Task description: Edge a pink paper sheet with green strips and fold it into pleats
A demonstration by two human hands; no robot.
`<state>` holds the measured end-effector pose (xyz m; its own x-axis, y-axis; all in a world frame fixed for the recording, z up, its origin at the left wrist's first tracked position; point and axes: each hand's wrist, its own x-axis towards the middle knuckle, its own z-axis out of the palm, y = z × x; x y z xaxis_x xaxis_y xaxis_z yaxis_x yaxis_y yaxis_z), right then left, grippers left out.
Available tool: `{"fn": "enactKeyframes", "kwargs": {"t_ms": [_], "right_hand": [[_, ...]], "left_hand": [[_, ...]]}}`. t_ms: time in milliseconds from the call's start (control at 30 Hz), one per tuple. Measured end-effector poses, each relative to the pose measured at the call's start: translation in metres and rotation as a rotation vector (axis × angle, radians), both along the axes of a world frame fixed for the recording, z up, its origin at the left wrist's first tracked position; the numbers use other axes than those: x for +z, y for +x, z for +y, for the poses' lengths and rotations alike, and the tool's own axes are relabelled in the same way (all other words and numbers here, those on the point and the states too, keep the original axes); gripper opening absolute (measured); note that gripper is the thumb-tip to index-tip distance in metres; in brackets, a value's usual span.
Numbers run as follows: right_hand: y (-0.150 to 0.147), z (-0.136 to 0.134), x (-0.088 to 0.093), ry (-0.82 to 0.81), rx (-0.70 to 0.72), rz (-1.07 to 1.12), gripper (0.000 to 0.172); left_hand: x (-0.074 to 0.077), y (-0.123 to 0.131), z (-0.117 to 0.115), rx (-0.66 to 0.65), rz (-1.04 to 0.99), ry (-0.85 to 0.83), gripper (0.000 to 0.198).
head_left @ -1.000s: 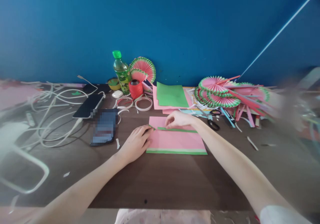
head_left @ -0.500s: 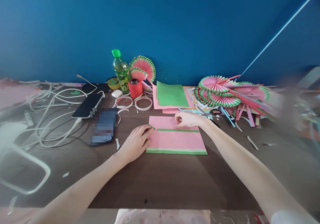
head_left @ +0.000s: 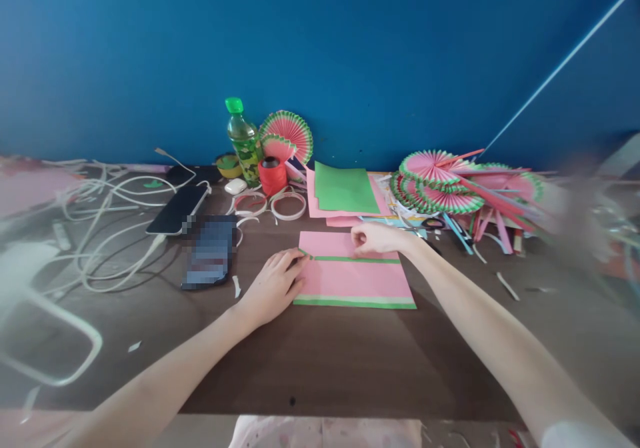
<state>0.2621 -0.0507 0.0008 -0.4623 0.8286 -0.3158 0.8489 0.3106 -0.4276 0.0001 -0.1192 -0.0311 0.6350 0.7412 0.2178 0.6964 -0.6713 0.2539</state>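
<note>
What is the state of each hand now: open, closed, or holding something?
Left hand: open, resting on the left edge of the pink paper.
Right hand: curled at the green strip; grip cannot be told.

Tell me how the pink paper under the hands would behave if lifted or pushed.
The pink paper looks thin and lies flat, so it would probably be light and sag if lifted by one edge. Pushed sideways, it would likely slide, as the table looks smooth. Where the left hand rests on its left edge, though, it might buckle instead.
</note>
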Motion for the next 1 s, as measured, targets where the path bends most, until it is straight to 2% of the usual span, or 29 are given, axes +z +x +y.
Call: {"fn": "enactKeyframes", "kwargs": {"t_ms": [1000], "right_hand": [[-0.0002,-0.0032,0.0024,0.000,0.002,0.019,0.022]], "left_hand": [[-0.0020,0.0035,-0.0040,-0.008,0.069,0.036,0.038]]}}
